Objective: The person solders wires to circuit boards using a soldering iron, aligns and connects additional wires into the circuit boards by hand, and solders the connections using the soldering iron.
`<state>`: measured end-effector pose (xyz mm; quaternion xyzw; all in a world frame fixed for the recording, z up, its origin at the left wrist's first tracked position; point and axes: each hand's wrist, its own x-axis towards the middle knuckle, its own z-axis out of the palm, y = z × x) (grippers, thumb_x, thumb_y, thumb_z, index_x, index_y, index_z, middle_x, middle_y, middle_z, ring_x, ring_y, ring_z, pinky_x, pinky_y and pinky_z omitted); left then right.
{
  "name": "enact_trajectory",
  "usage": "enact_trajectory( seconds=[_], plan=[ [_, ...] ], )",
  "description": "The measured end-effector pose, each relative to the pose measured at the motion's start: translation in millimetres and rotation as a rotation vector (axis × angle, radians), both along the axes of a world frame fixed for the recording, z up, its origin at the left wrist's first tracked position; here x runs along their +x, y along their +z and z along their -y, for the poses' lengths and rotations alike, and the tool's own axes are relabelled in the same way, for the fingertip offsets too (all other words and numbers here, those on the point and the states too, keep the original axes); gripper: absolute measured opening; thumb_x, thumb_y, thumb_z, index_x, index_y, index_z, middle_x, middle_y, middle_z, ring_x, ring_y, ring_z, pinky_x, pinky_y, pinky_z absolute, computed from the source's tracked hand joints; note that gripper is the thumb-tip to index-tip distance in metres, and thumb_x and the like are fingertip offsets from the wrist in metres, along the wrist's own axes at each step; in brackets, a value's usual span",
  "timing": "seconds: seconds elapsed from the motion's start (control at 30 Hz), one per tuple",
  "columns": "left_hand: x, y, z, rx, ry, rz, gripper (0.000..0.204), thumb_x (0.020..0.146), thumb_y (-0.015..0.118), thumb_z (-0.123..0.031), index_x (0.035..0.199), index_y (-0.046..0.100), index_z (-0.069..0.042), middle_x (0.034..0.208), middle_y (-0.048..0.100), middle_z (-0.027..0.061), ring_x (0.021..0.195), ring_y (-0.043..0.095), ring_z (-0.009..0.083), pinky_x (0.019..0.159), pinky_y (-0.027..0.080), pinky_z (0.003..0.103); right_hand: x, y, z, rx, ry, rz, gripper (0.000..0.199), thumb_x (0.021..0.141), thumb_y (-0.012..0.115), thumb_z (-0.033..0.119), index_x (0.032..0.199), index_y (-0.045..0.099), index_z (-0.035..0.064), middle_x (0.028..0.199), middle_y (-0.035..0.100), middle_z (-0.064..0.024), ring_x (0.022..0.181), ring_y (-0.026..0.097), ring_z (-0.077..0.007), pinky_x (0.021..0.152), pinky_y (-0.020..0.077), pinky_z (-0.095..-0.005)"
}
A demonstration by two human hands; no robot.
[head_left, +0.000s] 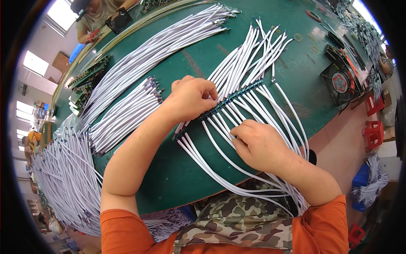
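Head view of a bench assembly. The left hand was curled, its fingers pressed together and bearing down on the near end of a long dark connector strip, which lay aslant on the green table. The right hand lay just below the strip, thumb and forefinger pinching one white cable among those plugged into it. From the strip, one fan of white cables ran away beyond the left fingers, and a second fan swept back under the right fingers toward the person's camouflage apron. To the left of the left fingers lay a loose bundle of white cables, and beyond it a longer bundle reached across the table. Well to the right of the right fingers, near the table edge, stood a black fan unit. Far beyond the left fingers, at the table's opposite side, another person's hand held a small tool.
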<state>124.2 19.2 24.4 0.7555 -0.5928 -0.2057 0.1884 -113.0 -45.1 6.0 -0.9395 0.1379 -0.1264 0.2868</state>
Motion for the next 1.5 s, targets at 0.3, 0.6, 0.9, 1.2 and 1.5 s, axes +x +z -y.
enact_trajectory(
  seconds=[0.3, 0.6, 0.9, 1.2, 1.5],
  plan=[
    [-12.7, 2.6, 9.3, 0.016, -0.055, 0.205, 0.012, 0.08, 0.069, -0.013, 0.092, 0.07, -0.01, 0.086, 0.067, 0.0053, 0.101, 0.061, 0.0291, 0.098, 0.04, 0.044, 0.5, -1.8, 2.8, 0.037, -0.002, 0.065, 0.011, 0.088, 0.068, 0.01, 0.094, 0.071, 0.0021, 0.085, 0.067, -0.0142, 0.074, 0.067, -0.0343, 0.066, 0.0551, -0.0431],
    [-12.5, -25.7, -9.7, -0.331, -0.079, 0.236, 0.032, 0.082, 0.065, -0.007, 0.113, 0.074, -0.013, 0.092, 0.06, 0.0064, 0.102, 0.059, 0.0292, 0.103, 0.037, 0.045, -0.7, 4.2, 23.1, -0.094, -0.077, 0.167, 0.011, 0.088, 0.071, 0.01, 0.097, 0.071, 0.0039, 0.086, 0.066, -0.0131, 0.077, 0.067, -0.0339, 0.068, 0.0545, -0.0427],
    [-3.2, -30.7, -6.9, -0.395, -0.222, 0.17, 0.037, 0.078, 0.066, -0.002, 0.112, 0.076, -0.012, 0.104, 0.06, 0.0078, 0.109, 0.057, 0.0281, 0.105, 0.036, 0.044, 53.3, 2.9, 83.6, -0.531, 0.12, 0.39, 0.023, 0.082, 0.064, 0.008, 0.103, 0.073, 0.0085, 0.113, 0.07, -0.0068, 0.111, 0.064, -0.0261, 0.096, 0.0519, -0.0396],
    [-5.6, -37.7, -12.2, -0.435, -0.157, 0.189, 0.035, 0.077, 0.066, -0.001, 0.107, 0.076, -0.013, 0.109, 0.06, 0.0071, 0.111, 0.056, 0.0288, 0.106, 0.036, 0.045, 67.9, 6.6, 99.6, -0.594, 0.227, 0.049, 0.016, 0.083, 0.062, 0.009, 0.094, 0.073, 0.0102, 0.105, 0.066, -0.0066, 0.109, 0.062, -0.0246, 0.096, 0.0483, -0.0396],
    [-6.6, -38.2, -15.3, -0.411, -0.133, 0.135, 0.031, 0.077, 0.066, -0.001, 0.103, 0.075, -0.014, 0.109, 0.06, 0.0062, 0.111, 0.057, 0.0283, 0.107, 0.035, 0.048, 80.2, 18.9, 102.3, -0.625, 0.281, -0.042, 0.013, 0.082, 0.063, 0.01, 0.089, 0.074, 0.0099, 0.099, 0.066, -0.0063, 0.104, 0.063, -0.0251, 0.094, 0.0495, -0.0401]
  ],
)
